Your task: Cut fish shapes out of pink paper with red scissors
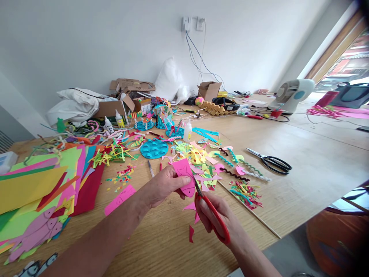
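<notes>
My left hand (165,186) pinches a piece of pink paper (184,172) with a fish outline drawn on it, thumb on top. Red-handled scissors (215,217) are gripped in my right hand (217,215), and their blades meet the paper's right edge near the fish's head. Under my left forearm lies another pink paper piece with a drawn outline (120,199). Pink offcuts (190,207) and a small red scrap (191,233) rest on the table below the scissors. Cut purple fish shapes (40,231) lie at the lower left.
Coloured paper sheets (31,188) spread over the left side. Black-handled scissors (272,161) and a thin wooden stick (249,209) lie to the right. Ahead are a blue scalloped disc (154,148), a glue bottle (187,131) and yellow scraps (196,154). A white fan (292,94) stands far right.
</notes>
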